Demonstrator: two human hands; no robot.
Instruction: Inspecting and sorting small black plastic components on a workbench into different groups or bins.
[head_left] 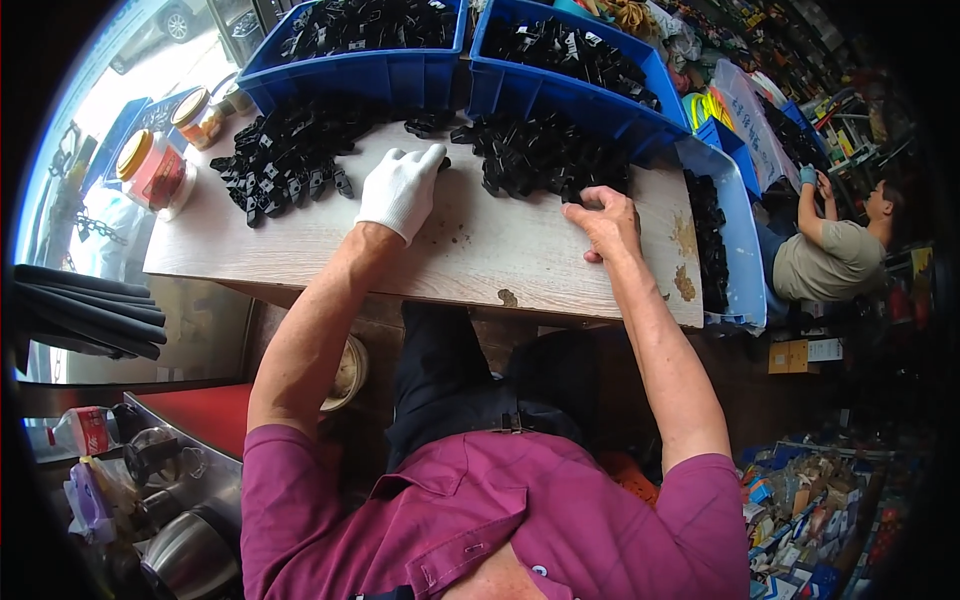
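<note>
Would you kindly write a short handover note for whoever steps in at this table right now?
Left hand: in a white glove, lying flat on the wooden table, fingertips at the gap between the two heaps; nothing seen in its grasp.
Right hand: bare, fingers pressed into the near edge of the right heap of black plastic parts; whether it grips one cannot be told.
Left heap of black parts lies loose on the table.
Two blue bins at the far edge already hold many of the same parts.
Both heaps remain on the table.
Two yellow-lidded jars stand far left.
</note>
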